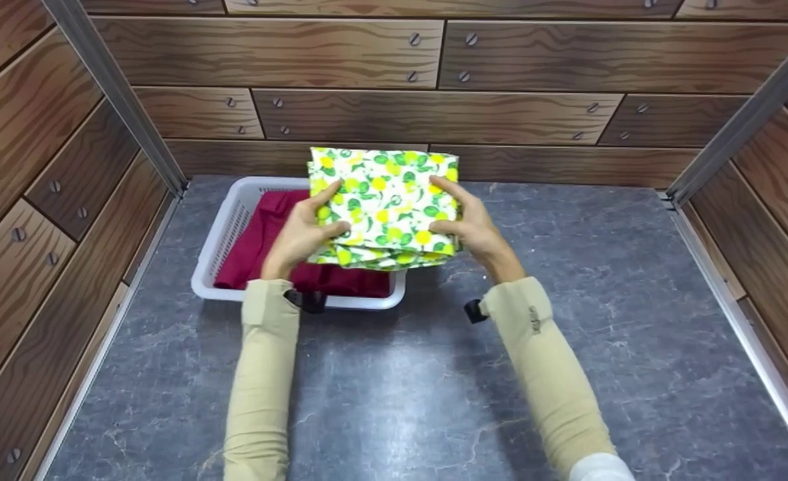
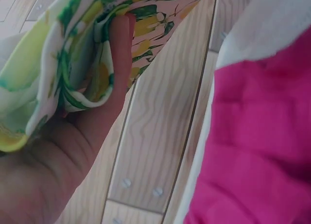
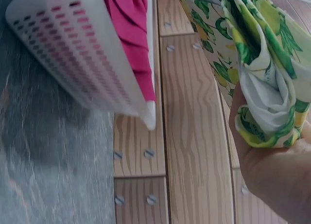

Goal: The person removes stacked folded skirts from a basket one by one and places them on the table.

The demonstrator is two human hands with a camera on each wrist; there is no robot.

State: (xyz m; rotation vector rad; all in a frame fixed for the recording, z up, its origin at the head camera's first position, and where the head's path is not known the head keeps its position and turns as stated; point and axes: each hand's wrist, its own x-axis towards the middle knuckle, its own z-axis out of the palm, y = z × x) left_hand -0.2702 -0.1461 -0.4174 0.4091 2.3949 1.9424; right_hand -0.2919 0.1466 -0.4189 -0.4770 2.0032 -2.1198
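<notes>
A folded cloth (image 1: 383, 200) with a lemon-and-leaf print is held up between both hands, above the right part of a white basket. My left hand (image 1: 300, 234) grips its left edge, thumb and a finger on the upper face. At the opposite edge my right hand (image 1: 477, 227) grips it the same way. Folded layers of the printed cloth (image 3: 269, 83) show in the right wrist view, pinched in the hand. Inside the white plastic basket (image 1: 206, 267) lies a dark red cloth (image 1: 260, 234), partly hidden by the printed cloth and left hand.
The basket stands on a grey marbled surface (image 1: 394, 401) near the back wall. Wood-patterned panels (image 1: 340, 53) rise at the back and on both sides, with metal strips (image 1: 754, 334) along the corners and edges. Perforations show in the basket's side wall (image 3: 73, 44).
</notes>
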